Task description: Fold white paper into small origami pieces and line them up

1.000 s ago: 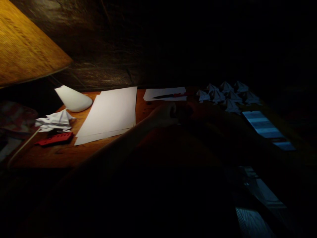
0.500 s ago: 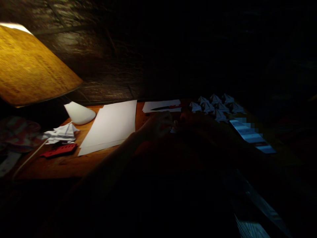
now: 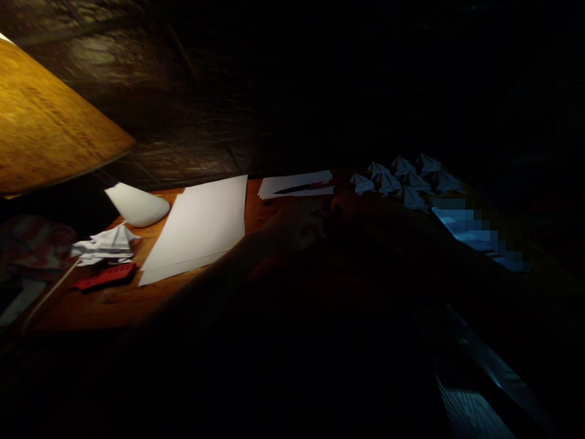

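Dark wall (image 3: pixel 103 58) behind, textured where lamplight catches it, black on the right. Wooden table (image 3: pixel 103 311) in front, lit on the left only. Lampshade (image 3: pixel 55 116) fills the upper left corner. Next, big flat stack of blank sheets (image 3: pixel 196 225), bright, edges slightly staggered: unfolded stock, looks like plenty left. Left hand (image 3: pixel 299 224) and right hand (image 3: pixel 354 213) meet mid-table, just beside each other, in deep shadow. Left fingers look bent inward; right ones mostly lost in the dark. Can't tell how wide either set is, or whether anything is between them, so status of any piece in work: unknown. White lamp base (image 3: pixel 139 207) behind the big stack's left side, striped cloth (image 3: pixel 41 247) off at far left. Flat bluish-lit object (image 3: pixel 461 227) on the right, partly pixelated; can't ID it. Smaller paper stack (image 3: pixel 297 179) at the back, knife (image 3: pixel 315 185) lying across it. Near the lamp: creased white paper (image 3: pixel 107 244) with grey bands, red object (image 3: pixel 106 277) just in front. Smallest: folded paper pieces (image 3: pixel 387 182), about eight, clustered at back right past the right hand. They look finished, my read; no total to measure against.
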A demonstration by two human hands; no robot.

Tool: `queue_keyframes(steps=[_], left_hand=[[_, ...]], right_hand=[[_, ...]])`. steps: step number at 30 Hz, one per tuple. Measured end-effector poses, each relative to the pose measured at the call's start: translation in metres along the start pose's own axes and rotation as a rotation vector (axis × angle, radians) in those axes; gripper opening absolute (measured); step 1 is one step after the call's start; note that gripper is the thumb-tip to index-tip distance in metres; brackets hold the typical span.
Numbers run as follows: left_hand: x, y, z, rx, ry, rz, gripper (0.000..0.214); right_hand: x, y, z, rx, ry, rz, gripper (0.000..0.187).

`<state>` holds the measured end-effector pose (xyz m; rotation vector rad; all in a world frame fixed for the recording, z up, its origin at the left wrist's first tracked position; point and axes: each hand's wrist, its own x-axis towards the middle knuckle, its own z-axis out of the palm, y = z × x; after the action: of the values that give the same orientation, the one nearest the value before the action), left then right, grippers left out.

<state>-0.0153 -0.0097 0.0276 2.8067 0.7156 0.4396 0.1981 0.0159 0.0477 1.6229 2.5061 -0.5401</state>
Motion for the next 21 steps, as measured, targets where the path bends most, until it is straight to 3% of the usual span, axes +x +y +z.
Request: queue_keyframes(steps=[9,14,21], left_hand=[[0.004,-0.005,0.006,-0.002,0.006,-0.010,0.022],[0.004,-0.006,0.008,0.006,0.001,0.001,0.026],[0.000,0.001,0.000,0.029,0.007,0.037,0.029]], right_hand=[[-0.016,0.001,-0.007,0.025,-0.062,-0.042,0.031],[-0.010,0.005,-0.011,0.101,-0.133,-0.062,0.027],[0.008,0.012,-0.004,0.033,-0.101,-0.023,0.026]])
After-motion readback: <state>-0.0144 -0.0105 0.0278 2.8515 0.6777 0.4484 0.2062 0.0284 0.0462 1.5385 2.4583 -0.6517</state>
